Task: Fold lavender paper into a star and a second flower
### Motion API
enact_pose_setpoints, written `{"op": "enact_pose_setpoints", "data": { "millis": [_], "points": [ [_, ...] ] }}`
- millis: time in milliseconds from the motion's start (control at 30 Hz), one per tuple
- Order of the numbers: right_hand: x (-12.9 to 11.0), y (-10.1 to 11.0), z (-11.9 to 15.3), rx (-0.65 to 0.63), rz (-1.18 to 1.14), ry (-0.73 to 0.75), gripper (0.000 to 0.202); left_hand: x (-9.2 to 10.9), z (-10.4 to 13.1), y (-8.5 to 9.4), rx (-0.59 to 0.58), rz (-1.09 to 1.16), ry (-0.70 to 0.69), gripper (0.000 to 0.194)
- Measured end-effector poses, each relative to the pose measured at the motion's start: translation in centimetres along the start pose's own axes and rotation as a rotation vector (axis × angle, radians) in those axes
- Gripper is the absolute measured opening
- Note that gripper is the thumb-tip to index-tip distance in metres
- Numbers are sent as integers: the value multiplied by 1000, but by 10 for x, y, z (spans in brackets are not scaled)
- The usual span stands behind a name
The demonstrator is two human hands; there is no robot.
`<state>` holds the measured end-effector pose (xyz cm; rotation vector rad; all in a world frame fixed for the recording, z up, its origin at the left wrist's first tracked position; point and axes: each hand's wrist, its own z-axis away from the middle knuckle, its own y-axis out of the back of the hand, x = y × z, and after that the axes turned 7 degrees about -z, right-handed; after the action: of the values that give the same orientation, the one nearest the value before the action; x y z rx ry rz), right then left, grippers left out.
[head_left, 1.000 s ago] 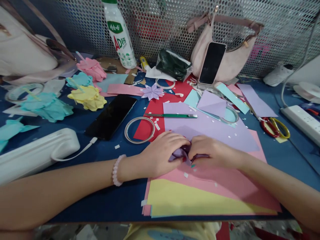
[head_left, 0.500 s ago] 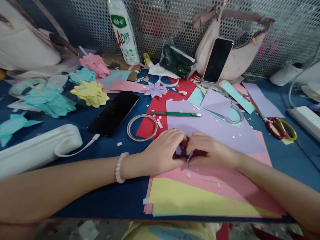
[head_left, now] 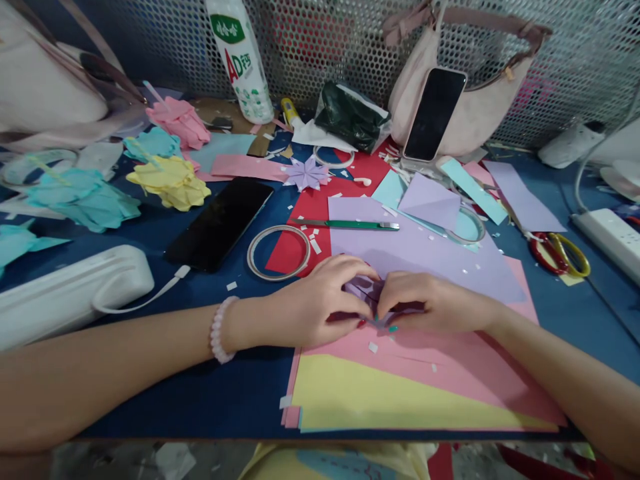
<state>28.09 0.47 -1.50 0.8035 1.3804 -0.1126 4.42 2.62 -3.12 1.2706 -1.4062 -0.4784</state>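
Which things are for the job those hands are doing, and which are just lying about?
For the job:
purple paper, in the left hand and right hand
paper stack underneath
probably the tape roll, scissors, green-handled tool

Probably just lying about:
bottle
pale handbag
flat phone
leaning phone

A snug bracelet [head_left: 223, 330] of round, pale pink beads circles the left wrist. On the left hand [head_left: 333, 300] the thumbnail [head_left: 361, 323] is painted red; on the right hand [head_left: 430, 300] the visible nails [head_left: 393, 329] are teal-green. Both forearms [head_left: 125, 360] are bare. A pale yellow garment [head_left: 277, 461] bears a light blue patch [head_left: 340, 461] with small darker marks
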Motion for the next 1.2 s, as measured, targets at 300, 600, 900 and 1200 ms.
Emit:
{"op": "enact_pose_setpoints", "data": {
  "millis": [300, 600, 900, 1200],
  "points": [
    [-1, 4, 0, -50, -9, -5, 14, 0, 4, 10, -103, -292, -271, 24],
    [-1, 7, 3, -32, -46, -91, 14, -1, 0, 9, -255, -248, -274, 31],
    [1, 7, 4, -14, -86, -105, 14, 1, -1, 9, -277, -226, -232, 34],
    [3, 0, 3, 17, -72, -87, 17, -6, -5, 11, -174, 75, -193, 28]
  ]
}}
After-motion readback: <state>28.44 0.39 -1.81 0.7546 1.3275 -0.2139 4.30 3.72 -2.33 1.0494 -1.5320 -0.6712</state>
